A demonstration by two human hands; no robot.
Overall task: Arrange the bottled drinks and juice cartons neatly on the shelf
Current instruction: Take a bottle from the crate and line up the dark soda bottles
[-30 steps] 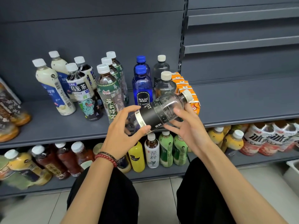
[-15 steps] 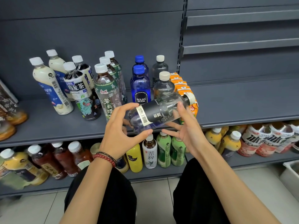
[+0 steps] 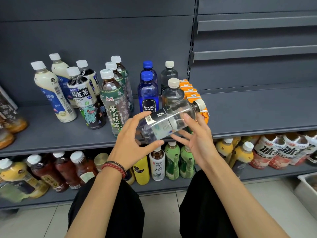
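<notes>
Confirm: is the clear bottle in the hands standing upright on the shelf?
No, the clear bottle lies tilted sideways, cap pointing right, held off the shelf between the left hand and right hand.

Clear bottle (image 3: 169,121) with black label, orange cartons (image 3: 190,91), cobalt-blue bottles (image 3: 148,93).

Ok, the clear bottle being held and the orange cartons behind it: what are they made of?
Clear black-labelled bottle: likely glossy transparent plastic; you see straight through it and light glints along it. Small orange juice cartons: apparently matte coated paperboard, with flat faces and folded edges.
</notes>
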